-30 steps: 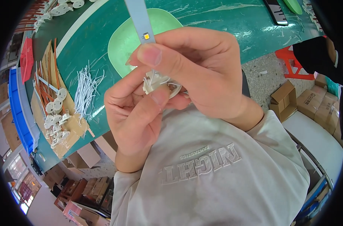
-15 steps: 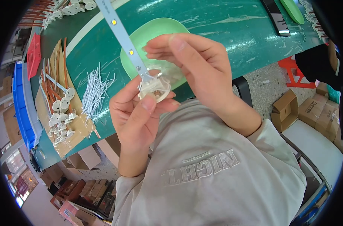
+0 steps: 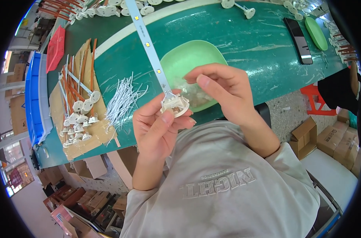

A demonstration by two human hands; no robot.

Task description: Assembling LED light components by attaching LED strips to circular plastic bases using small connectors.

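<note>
My left hand [image 3: 156, 129] pinches a white round end cap [image 3: 175, 106] between thumb and fingers, its hollow side turned up. Small parts inside the cap are too fine to make out. From the cap a narrow pale LED strip [image 3: 152, 54] with yellow chips rises up and away to the left. My right hand [image 3: 230, 91] hovers over the near right part of a light green bowl [image 3: 196, 51], thumb apart from the loosely bent fingers. No object shows in it. Clear small pieces [image 3: 197, 96] lie in the bowl, partly hidden by my hands.
Left of my hands lie a bundle of white wires [image 3: 125, 101] and cardboard [image 3: 79, 148] bearing capped strips [image 3: 79, 115]. A blue bin [image 3: 36, 99] and red basket [image 3: 56, 49] stand farther left. A black phone [image 3: 298, 41] and green dish [image 3: 316, 33] lie right. A person's dark sleeve [image 3: 335, 89] shows there.
The whole view has shifted, so the table appears lower and farther right. My left hand with the cap and strip has drawn left, away from my right hand, which stays by the bowl.
</note>
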